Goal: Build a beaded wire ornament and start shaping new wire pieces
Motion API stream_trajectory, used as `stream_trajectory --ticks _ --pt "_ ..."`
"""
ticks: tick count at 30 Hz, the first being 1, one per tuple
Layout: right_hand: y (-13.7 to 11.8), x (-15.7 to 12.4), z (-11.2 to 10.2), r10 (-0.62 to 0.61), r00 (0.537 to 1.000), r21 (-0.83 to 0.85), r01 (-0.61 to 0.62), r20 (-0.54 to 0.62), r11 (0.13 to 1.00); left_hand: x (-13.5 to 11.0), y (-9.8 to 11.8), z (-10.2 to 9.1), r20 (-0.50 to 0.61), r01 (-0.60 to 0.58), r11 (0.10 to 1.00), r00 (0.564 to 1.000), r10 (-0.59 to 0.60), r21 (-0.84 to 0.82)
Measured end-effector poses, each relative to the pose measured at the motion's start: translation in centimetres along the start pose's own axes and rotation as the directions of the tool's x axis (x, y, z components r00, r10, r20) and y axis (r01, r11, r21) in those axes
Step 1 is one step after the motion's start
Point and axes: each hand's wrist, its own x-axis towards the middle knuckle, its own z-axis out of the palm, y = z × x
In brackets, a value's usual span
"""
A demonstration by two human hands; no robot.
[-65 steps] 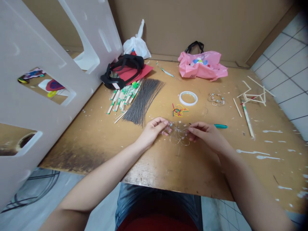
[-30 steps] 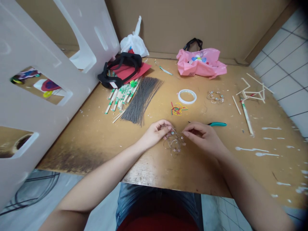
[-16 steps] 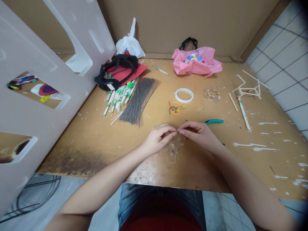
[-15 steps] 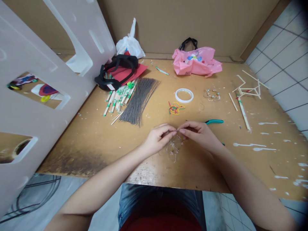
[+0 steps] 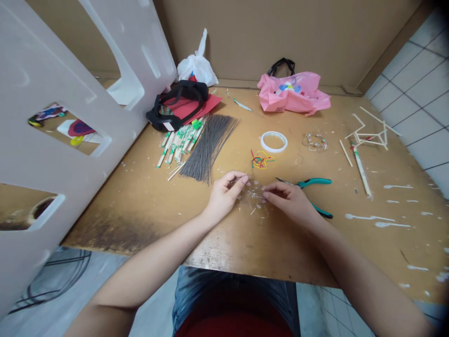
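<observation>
Left hand (image 5: 224, 194) pinches one side of a thin silvery wire piece (image 5: 257, 195) with small clear beads, and the right hand (image 5: 288, 199) has its fingertips closed on the opposite side. Their work sits near the middle of the front edge of the brown wooden desk (image 5: 140, 187), its strands too blurred to count. Teal-handled pliers (image 5: 315, 181) lie beside the right hand, which hides part of them. Farther back are a tangle of red, yellow and green strands (image 5: 261, 161), a white tape ring (image 5: 277, 150) and, right of that, a beaded wire loop (image 5: 315, 142). Straight grey wires (image 5: 208, 145) lie bundled against wooden sticks in green-printed wrappers (image 5: 178, 142). By the back edge, a pink plastic bag (image 5: 296, 103) gapes open around blue, white and yellow objects (image 5: 289, 88); toward the back left corner, a knotted white plastic bag (image 5: 198, 70) shows something red inside. Pale thin sticks (image 5: 372, 137) form a frame near the right edge. Along the left edge rises a white panel with cut-out openings (image 5: 84, 84), blocking part of that side.
</observation>
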Motion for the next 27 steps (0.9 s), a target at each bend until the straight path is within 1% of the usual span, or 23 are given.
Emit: stream_trajectory --ticks 3,6,9,11,13,15,18,24,27 --pt "0.2 0.1 -0.1 -0.015 0.994 -0.033 0.012 -0.112 0.999 -0.1 -0.2 0.0 0.051 0.008 1.000 0.999 -0.008 0.010" --pt "0.3 0.0 -0.5 -0.090 0.978 -0.204 0.051 -0.190 0.978 -0.1 -0.3 0.0 0.090 0.005 0.999 0.996 -0.010 0.051" --pt "0.2 -0.1 -0.8 -0.191 0.966 -0.394 0.109 -0.175 0.913 0.0 -0.2 0.0 0.102 0.028 0.996 0.994 -0.037 0.086" --pt "0.1 -0.1 -1.0 -0.239 0.960 -0.478 0.143 -0.147 0.867 0.0 -0.1 -0.1 0.108 0.042 0.997 0.993 -0.048 0.058" --pt "0.1 -0.1 -1.1 -0.275 0.954 -0.527 0.174 -0.119 0.832 0.0 -0.1 -0.1 0.126 0.057 0.998 0.990 -0.060 0.025" --pt "0.0 -0.2 -1.0 -0.291 0.952 -0.536 0.197 -0.096 0.821 -0.1 -0.1 0.0 0.150 0.080 0.997 0.986 -0.080 0.004" --pt "0.0 -0.3 -1.0 -0.278 0.957 -0.510 0.197 -0.087 0.837 -0.3 -0.1 0.1 0.171 0.102 0.995 0.980 -0.098 -0.018" --pt "-0.2 -0.4 -1.1 -0.244 0.965 -0.454 0.174 -0.100 0.874 -0.5 0.0 0.3 0.176 0.092 0.994 0.981 -0.080 -0.058" --pt "-0.3 -0.4 -1.1 -0.253 0.963 -0.438 0.189 -0.093 0.879 -0.6 0.0 0.3 0.183 0.074 0.996 0.981 -0.063 -0.051"
